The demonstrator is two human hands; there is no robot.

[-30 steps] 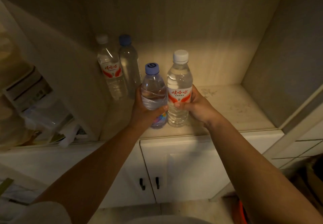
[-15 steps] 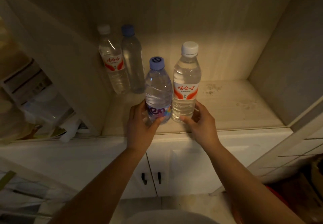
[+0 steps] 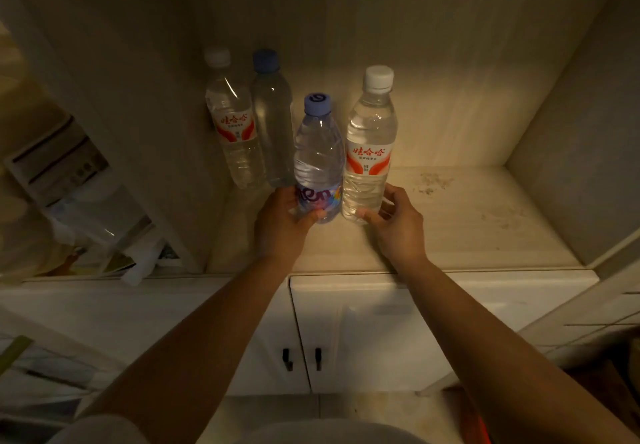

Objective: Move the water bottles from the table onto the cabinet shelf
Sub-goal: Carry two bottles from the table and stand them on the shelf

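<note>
**On the cabinet shelf: two bottles going deeper, grips dropping low**

On the pale wooden cabinet shelf (image 3: 467, 222), both bottles are now standing further back from the front edge than a second ago. The left hand (image 3: 280, 225) is holding the clear plastic bottle with the lilac cap and colourful label (image 3: 318, 163) near its base, its fingers (image 3: 277, 197) curling round the bottle's left side and the thumb pressing the front. The right hand (image 3: 398, 225) is gripping the clear white-capped bottle with the red-and-white label (image 3: 369, 152), also low down where earlier it was clasping mid-body. These two are touching. Behind them, in the left rear corner, another white-capped red-label bottle (image 3: 232, 125) and a blue-capped clear bottle (image 3: 272, 114) are already standing. Both held bottles are looking planted, so release seems next.
</note>
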